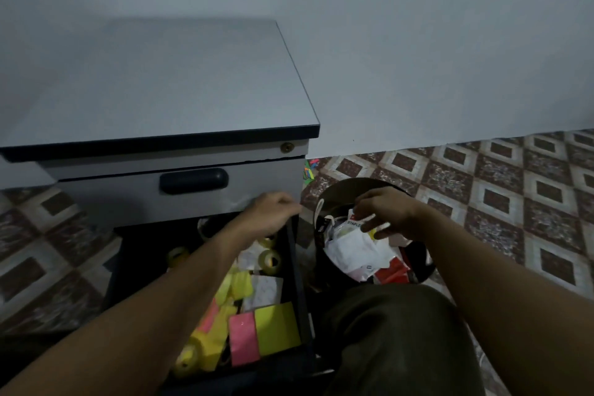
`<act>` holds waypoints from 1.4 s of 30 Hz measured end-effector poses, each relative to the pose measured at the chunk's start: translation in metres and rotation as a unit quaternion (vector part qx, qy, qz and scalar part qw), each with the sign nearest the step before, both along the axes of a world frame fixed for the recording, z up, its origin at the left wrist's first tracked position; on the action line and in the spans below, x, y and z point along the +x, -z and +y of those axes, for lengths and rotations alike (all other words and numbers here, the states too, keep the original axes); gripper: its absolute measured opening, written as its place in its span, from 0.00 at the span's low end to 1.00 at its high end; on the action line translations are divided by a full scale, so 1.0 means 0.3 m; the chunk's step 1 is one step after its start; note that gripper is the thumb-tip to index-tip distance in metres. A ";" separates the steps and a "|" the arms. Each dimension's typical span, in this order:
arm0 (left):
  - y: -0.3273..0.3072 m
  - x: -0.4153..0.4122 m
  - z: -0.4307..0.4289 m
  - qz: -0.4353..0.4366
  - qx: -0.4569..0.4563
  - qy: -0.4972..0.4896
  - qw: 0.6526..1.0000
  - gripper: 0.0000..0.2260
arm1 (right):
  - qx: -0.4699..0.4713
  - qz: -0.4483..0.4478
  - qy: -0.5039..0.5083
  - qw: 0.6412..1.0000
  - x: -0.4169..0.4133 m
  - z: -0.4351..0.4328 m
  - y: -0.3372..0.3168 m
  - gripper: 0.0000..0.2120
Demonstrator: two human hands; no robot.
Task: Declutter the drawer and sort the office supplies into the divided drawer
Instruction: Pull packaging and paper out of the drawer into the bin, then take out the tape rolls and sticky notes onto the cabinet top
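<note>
Tiled floor. My left grip (276,212) curls over the wall of the open drawer (297,267). My right grip (382,212) pinches a staples packet (355,222) above the bin (340,193). Sticky notes (276,326) and tape (270,259) lie jumbled inside; I judge sorting barely begun.

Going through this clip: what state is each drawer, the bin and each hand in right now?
top drawer: closed.
lower drawer: pulled open, cluttered with sticky notes and tape rolls.
bin: uncovered, filled with paper and packaging.
left hand: fingers curled on the lower drawer's right wall.
right hand: above the bin, holds a white packet.
</note>
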State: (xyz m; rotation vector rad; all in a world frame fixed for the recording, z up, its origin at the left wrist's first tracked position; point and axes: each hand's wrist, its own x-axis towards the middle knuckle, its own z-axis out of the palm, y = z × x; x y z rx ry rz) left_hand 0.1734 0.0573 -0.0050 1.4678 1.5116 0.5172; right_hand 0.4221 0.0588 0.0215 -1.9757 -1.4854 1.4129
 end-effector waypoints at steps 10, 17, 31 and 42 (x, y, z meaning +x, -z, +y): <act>0.133 -0.492 -0.206 0.043 -0.012 -0.101 0.994 0.11 | -0.003 0.007 -0.122 0.993 -0.489 -0.093 0.035 0.10; 0.300 -0.576 -0.337 0.087 -0.039 -0.061 0.994 0.26 | 0.033 -0.004 -0.111 0.993 -0.651 -0.215 0.299 0.24; 0.409 -0.551 -0.366 0.222 -0.024 0.038 0.974 0.29 | 0.050 -0.153 -0.112 0.981 -0.805 -0.329 0.478 0.36; 0.414 -0.521 -0.331 0.201 -0.018 0.020 0.979 0.30 | 0.085 -0.098 -0.084 0.988 -0.725 -0.261 0.383 0.37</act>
